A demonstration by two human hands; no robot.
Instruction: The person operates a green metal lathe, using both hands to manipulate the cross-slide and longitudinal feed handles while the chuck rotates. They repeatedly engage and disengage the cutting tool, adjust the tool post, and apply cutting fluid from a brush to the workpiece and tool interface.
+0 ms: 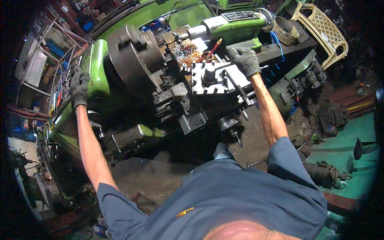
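A large dark lathe chuck [134, 60] sits at the centre left, mounted on the green headstock [99, 66]. My left hand [80, 86], in a dark grey knitted glove, rests along the headstock's top edge beside a row of hand tools [61, 82]. Its fingers look stretched out, though they partly blur into the dark background. My right hand [245, 62], gloved alike, closes round the outer end of the tool post lever [224, 65]. That lever runs from the round hub of the square tool post [209, 76], which has several bolts around its rim.
Beyond the tool post, a red-handled brush [216, 46] stands in a small cup near oily metal chips [185, 52]. The green tailstock [236, 30] lies farther back. A beige plastic chair [322, 30] is at far right. Cross-slide handles [231, 124] stick out toward me.
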